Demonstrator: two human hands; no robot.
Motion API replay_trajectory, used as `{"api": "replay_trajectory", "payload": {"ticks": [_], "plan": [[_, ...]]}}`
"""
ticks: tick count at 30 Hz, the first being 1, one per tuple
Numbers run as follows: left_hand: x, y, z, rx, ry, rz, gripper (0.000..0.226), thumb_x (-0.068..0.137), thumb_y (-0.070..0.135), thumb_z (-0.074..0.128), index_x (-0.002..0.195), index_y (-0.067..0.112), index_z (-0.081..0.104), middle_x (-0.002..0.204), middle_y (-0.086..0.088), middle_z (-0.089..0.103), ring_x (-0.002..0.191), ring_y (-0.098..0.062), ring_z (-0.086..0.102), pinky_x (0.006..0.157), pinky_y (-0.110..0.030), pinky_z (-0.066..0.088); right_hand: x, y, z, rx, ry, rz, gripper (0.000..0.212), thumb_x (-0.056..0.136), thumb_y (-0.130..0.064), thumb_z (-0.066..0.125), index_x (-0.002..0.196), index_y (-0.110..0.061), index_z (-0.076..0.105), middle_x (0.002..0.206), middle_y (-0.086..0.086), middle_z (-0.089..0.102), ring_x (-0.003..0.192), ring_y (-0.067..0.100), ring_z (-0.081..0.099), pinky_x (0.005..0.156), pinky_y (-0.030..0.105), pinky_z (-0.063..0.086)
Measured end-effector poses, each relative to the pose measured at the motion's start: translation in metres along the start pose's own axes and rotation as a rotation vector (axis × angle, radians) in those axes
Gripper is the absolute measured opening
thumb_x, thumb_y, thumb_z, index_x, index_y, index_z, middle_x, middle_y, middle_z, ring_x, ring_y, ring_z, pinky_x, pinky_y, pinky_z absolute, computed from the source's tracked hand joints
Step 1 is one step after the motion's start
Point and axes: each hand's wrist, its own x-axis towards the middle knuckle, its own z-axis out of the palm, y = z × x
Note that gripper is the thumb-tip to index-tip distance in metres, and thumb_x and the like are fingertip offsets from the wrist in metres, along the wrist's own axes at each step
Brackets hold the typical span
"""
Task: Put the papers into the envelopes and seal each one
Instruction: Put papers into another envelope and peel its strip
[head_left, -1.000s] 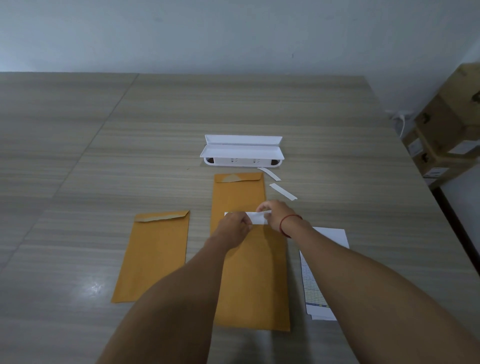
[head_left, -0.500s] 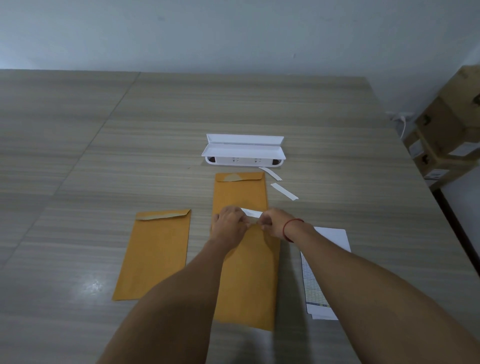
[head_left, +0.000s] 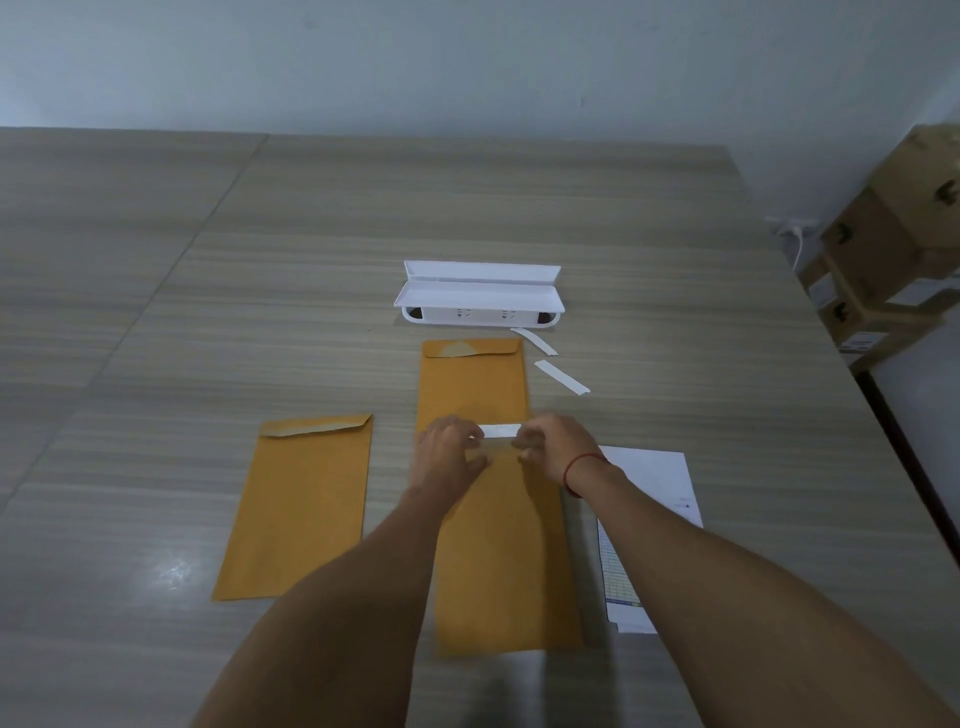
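A manila envelope (head_left: 511, 566) lies lengthwise in front of me, its top end under my hands. My left hand (head_left: 449, 451) and my right hand (head_left: 555, 442) each pinch one end of a white strip (head_left: 501, 431) stretched across that top end. A second manila envelope (head_left: 471, 385) lies just beyond with its flap folded down. A third one (head_left: 306, 509) rests to the left, flap also down. One printed white paper (head_left: 652, 499) sits to the right, partly under my right forearm.
A white open-lidded box (head_left: 480, 302) stands beyond the envelopes. Two loose white strips (head_left: 535, 340) (head_left: 562, 377) lie near its right end. Stacked cardboard boxes (head_left: 893, 249) stand off the table's right edge. The wooden table (head_left: 208, 291) reaches the wall.
My hands came close together over the envelope's top half a second ago and have now parted, with the white strip showing between them again.
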Motion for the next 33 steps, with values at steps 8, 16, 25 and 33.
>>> {"api": "replay_trajectory", "payload": {"ticks": [8,16,25,33], "plan": [[-0.01,-0.014,0.01,0.076,-0.183,-0.154,0.082,0.086,0.05,0.06,0.15,0.014,0.023,0.16,-0.002,0.019,0.149,-0.019,0.016,0.119,-0.039,0.025,0.007,0.003,0.022,0.297,0.167,0.253,0.023,0.09,-0.016,0.063,0.112,-0.014,0.064,0.108,0.003,0.068,0.095,0.017,0.062,0.087,0.031,0.051],[-0.007,-0.017,0.012,0.05,-0.238,-0.191,0.087,0.088,0.05,0.059,0.153,0.014,0.014,0.162,0.001,0.007,0.15,-0.017,0.008,0.119,-0.037,0.023,0.018,-0.005,0.029,0.358,0.123,0.28,0.019,0.089,-0.019,0.065,0.108,-0.013,0.066,0.091,-0.002,0.06,0.101,0.022,0.063,0.089,0.034,0.05],[-0.006,-0.016,0.011,0.03,-0.236,-0.208,0.088,0.086,0.047,0.063,0.153,0.014,0.016,0.162,0.0,0.009,0.15,-0.018,0.01,0.12,-0.038,0.024,0.024,-0.011,0.037,0.325,0.196,0.343,0.016,0.088,-0.023,0.067,0.102,-0.016,0.064,0.106,0.004,0.069,0.101,0.023,0.064,0.089,0.036,0.052],[-0.005,-0.014,0.011,0.013,-0.22,-0.227,0.089,0.086,0.044,0.064,0.152,0.013,0.015,0.162,0.0,0.011,0.15,-0.017,0.011,0.12,-0.038,0.023,0.026,-0.017,0.04,0.324,0.24,0.397,0.02,0.088,-0.027,0.067,0.104,-0.016,0.062,0.107,0.004,0.068,0.101,0.024,0.063,0.079,0.029,0.047]]}}
